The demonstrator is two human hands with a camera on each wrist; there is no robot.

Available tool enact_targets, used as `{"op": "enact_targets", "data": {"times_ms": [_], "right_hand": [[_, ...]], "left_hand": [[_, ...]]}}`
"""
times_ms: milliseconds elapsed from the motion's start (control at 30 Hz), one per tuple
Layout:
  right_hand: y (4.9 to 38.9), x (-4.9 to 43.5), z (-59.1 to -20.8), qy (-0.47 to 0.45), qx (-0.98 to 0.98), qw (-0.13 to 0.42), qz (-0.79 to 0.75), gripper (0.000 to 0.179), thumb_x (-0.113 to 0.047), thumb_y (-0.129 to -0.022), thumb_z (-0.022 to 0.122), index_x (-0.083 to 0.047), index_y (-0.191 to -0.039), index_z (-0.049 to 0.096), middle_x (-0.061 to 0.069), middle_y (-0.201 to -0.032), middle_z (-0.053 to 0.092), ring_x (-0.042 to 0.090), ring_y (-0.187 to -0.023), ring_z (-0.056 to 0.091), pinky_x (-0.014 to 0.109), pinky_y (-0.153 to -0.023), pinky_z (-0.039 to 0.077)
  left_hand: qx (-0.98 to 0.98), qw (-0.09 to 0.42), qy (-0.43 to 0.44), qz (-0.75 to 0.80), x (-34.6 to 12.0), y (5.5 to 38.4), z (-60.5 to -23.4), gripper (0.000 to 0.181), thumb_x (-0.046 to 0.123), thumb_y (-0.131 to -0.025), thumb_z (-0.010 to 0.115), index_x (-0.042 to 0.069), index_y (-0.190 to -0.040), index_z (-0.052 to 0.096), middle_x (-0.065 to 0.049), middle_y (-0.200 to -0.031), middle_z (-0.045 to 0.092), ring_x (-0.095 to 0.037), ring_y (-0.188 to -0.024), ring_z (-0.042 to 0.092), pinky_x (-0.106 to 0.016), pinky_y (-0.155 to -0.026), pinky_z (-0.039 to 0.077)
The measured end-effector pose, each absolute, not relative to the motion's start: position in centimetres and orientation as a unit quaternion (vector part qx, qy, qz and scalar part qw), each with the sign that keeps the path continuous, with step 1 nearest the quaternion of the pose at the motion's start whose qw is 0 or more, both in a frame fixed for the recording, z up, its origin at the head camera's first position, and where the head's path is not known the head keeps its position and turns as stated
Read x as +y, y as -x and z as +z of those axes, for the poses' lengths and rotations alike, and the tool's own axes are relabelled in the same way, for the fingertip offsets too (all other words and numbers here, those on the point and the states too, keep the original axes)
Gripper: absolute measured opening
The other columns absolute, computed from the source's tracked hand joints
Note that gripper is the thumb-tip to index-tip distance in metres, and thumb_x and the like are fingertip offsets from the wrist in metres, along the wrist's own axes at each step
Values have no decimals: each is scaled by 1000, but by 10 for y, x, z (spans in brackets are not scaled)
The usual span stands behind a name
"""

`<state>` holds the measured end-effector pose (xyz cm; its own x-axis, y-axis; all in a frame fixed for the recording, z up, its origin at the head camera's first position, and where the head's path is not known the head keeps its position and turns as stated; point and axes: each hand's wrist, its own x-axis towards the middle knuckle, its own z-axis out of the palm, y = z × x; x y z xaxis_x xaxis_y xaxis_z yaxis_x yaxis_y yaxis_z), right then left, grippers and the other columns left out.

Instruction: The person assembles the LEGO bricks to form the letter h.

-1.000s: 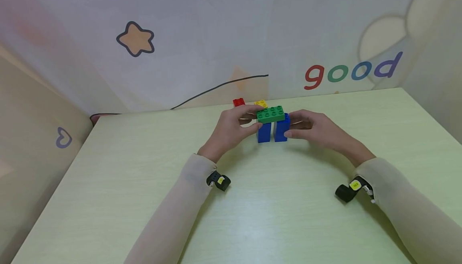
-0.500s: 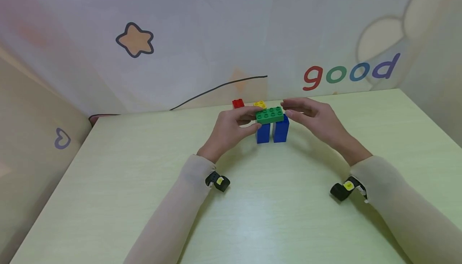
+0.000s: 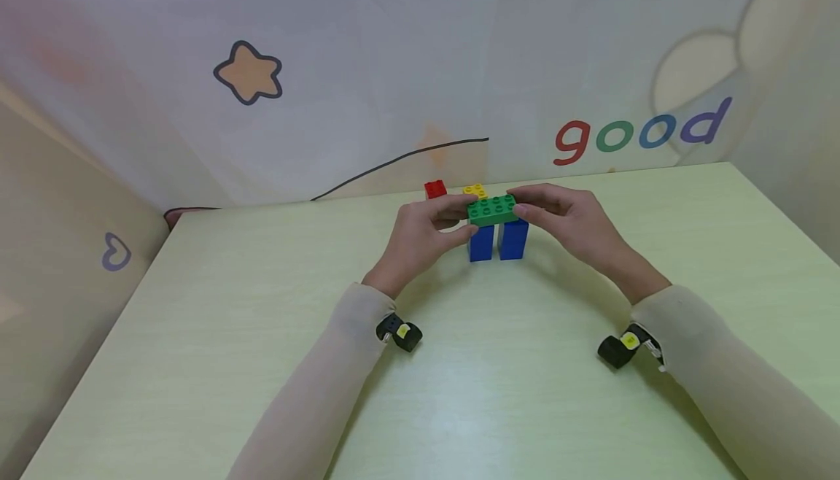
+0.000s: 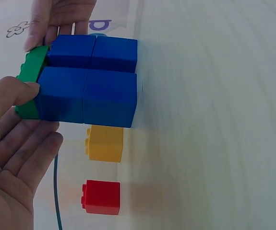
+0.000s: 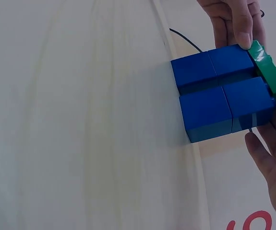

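A green studded building brick [image 3: 492, 210] lies across the tops of two blue columns, the left column [image 3: 481, 244] and the right column [image 3: 512, 241]. Each column is two blue bricks stacked, as a seam [image 4: 83, 96] shows in the left wrist view. My left hand [image 3: 418, 235] pinches the green brick's left end between thumb and fingers. At its right end, my right hand [image 3: 576, 223] holds the brick, thumb in front and fingers behind. Between the green brick and the right column a narrow gap with studs shows [image 5: 274, 95].
Behind the columns, near the table's back edge, stand a yellow brick [image 3: 475, 190] and, to its left, a red brick [image 3: 435, 188]. A printed cloth [image 3: 367, 86] rises behind the pale table [image 3: 262, 334]. Each sleeve carries a small black wrist camera [image 3: 408, 335].
My right hand has left the side of the right blue column, risen, and come onto the right end of the green brick. My left hand has kept its pinch there.
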<state>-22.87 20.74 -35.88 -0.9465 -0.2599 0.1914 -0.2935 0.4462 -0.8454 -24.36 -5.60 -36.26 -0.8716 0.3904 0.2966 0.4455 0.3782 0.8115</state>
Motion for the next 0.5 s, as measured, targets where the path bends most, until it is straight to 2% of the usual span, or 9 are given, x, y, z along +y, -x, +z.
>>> {"op": "enact_targets", "data": {"times_ms": [500], "right_hand": [[228, 208, -360, -164, -847, 16, 506, 45, -27, -109, 65, -9, -149, 62, 14, -139, 68, 31, -126, 66, 15, -95, 52]], "left_hand": [[-826, 9, 236, -512, -56, 242, -362, 44, 8, -96, 80, 10, -139, 71, -11, -123, 76, -30, -116, 73, -40, -100, 58]]}}
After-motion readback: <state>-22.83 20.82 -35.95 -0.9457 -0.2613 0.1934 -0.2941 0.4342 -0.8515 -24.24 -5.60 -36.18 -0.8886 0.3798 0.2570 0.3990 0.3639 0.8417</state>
